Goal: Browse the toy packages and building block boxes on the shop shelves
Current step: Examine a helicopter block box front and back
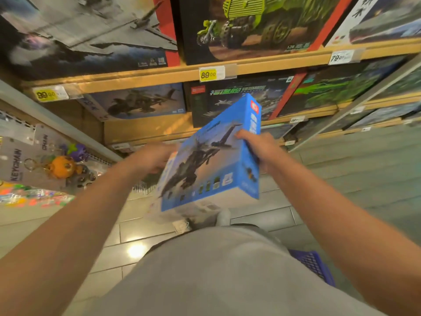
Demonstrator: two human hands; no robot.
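Grey shirt [227,274], bare forearms, pale shoe [224,216] below

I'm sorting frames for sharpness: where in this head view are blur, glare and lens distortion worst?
Head view: motion blur smears the left hand most; the right hand and the blue helicopter block box are softer than the yellow 89.00 price tag, which reads clearly. A ceiling light glares off the floor tiles. Wide-angle distortion bends the wooden shelf edge and stretches the forearms.

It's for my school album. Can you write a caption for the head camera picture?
Two hands, left hand and right hand, hold a blue helicopter block box before the toy shelves.
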